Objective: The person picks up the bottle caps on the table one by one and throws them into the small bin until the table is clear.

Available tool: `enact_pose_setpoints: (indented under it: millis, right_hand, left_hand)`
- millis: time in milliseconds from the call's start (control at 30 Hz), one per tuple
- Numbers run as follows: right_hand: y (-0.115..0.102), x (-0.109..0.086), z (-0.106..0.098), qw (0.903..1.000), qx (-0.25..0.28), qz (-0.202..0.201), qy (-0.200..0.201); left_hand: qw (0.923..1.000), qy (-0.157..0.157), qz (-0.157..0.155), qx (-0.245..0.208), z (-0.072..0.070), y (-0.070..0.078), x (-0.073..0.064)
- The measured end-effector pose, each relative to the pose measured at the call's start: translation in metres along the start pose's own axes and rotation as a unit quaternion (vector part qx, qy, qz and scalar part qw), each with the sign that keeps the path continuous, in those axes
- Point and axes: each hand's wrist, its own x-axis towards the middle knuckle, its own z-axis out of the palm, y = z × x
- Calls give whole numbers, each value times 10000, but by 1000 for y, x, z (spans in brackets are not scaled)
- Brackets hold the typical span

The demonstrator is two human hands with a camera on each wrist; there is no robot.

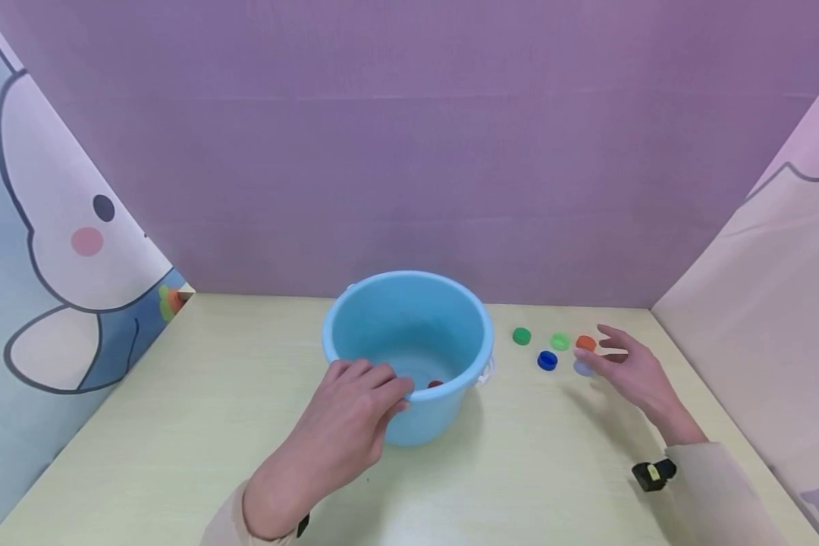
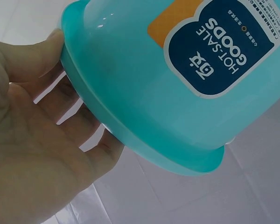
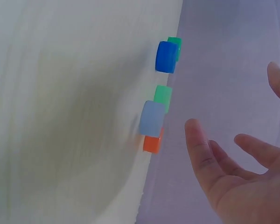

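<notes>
A light blue plastic bucket (image 1: 409,318) stands upright on the table. My left hand (image 1: 348,417) grips its near rim, with the fingers over the edge; the left wrist view shows the thumb on the outer side, near a dark blue label (image 2: 214,51). Part of a dark red round piece (image 1: 435,384) shows inside the bucket, the rest hidden by the rim. My right hand (image 1: 635,379) hovers with fingers spread above several bottle caps, holding nothing. Nearest to it are a pale blue cap (image 3: 152,118) and an orange cap (image 1: 585,343), both partly covered by the hand in the head view.
A blue cap (image 1: 547,361), a light green cap (image 1: 560,342) and a dark green cap (image 1: 522,336) lie between the bucket and the right hand. The pale wooden table (image 1: 177,425) ends at a purple cloth backdrop (image 1: 409,152), with printed cloths along both sides.
</notes>
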Motion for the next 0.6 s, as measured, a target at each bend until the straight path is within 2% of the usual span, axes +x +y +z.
enact_pose_setpoints:
  millis: [300, 600]
  right_hand:
    - [9, 0, -1, 9992, 308, 199, -154]
    - [15, 2, 0, 9979, 234, 502, -329]
  left_hand:
    - [10000, -3, -4, -21, 0, 0, 0]
    - [9999, -74, -61, -37, -1, 1, 0]
